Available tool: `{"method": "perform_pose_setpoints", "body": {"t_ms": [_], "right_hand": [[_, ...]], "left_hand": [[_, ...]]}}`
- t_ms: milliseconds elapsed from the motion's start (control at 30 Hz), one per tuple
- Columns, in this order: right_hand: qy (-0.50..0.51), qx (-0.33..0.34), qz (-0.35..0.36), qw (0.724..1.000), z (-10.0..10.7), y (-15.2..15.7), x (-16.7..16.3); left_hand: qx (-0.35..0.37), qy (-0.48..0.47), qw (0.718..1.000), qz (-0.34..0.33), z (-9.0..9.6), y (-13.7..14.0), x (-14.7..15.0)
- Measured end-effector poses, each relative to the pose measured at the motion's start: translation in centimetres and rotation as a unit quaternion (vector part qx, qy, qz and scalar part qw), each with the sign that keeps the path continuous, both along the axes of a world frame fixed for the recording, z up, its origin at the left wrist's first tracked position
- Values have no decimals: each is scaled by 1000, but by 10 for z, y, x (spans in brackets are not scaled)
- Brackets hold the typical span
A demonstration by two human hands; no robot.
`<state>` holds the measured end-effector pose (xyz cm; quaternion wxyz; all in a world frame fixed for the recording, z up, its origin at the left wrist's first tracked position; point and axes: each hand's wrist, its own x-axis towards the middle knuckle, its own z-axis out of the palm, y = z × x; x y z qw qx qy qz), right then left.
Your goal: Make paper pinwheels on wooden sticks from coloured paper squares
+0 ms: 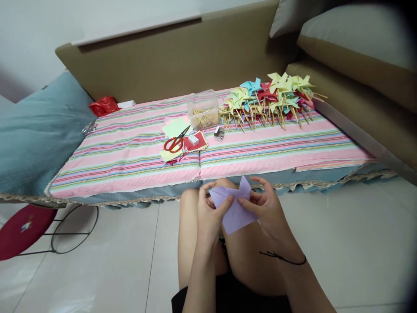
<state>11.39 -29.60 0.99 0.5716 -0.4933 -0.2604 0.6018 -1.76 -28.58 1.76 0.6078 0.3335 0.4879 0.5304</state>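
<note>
A square of purple paper [239, 217] is held over my knees, cut in from its corners, with some points bent toward its middle. My left hand [210, 213] pinches its left side, the thumb pressing near the centre. On the right, my right hand [265, 206] grips the paper with thumb and curled fingers, the thumb also close to the centre. One corner of the paper stands up between the hands. Fingers behind the sheet are partly hidden.
On the striped cover [130, 148] lie orange-handled scissors [174, 145], red paper squares [198, 142], pale green paper [176, 127], a small white box [193, 140] and a metal piece [219, 134]. Behind are a clear box [203, 104] of sticks and several paper pinwheels [267, 95]. A red stool [26, 230] stands left.
</note>
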Motion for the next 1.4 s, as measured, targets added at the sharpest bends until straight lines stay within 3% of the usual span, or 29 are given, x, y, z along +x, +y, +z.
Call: {"method": "perform_pose_setpoints", "body": {"t_ms": [167, 433, 633, 833, 967, 1267, 1400], "right_hand": [[-6, 1, -32, 999, -1, 0, -1], [-5, 8, -3, 1000, 0, 0, -4], [2, -1, -27, 1000, -4, 1, -3], [1, -20, -60, 998, -7, 2, 0], [-7, -19, -62, 998, -9, 2, 0], [5, -11, -79, 997, -10, 4, 1], [1, -11, -71, 997, -7, 3, 1]], "left_hand": [[-9, -17, 999, -36, 2, -1, 0], [1, 11, 1000, 13, -4, -1, 3], [-1, 8, 1000, -23, 0, -1, 0], [65, 15, 996, 64, -7, 4, -6], [111, 47, 989, 84, -9, 4, -7], [141, 141, 978, -53, 8, -2, -3], [94, 80, 992, -29, 1, -1, 2]]}}
